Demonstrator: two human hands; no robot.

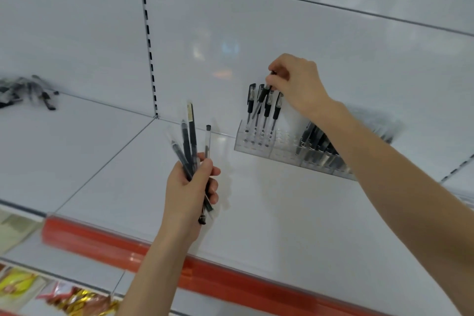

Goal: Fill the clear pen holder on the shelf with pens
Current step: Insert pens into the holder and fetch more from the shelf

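a: where's the clear pen holder [256,149]?
b: at the back of the white shelf [256,218], against the white back panel [256,23], with black pens [250,100] upright in its left end.
a: and the hands?
b: the right hand [295,82] pinches a tilted pen [262,96] over that row. the left hand [189,187] grips a bunch of pens [191,136] above the shelf, near the red edge strip [230,282].
a: any writing?
b: a label [189,112] on one held pen, too blurred to read.

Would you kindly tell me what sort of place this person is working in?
Probably a shop aisle: a white metal shelf with a red price strip along its front edge, a slotted upright in the back panel, and packaged goods on display beneath.
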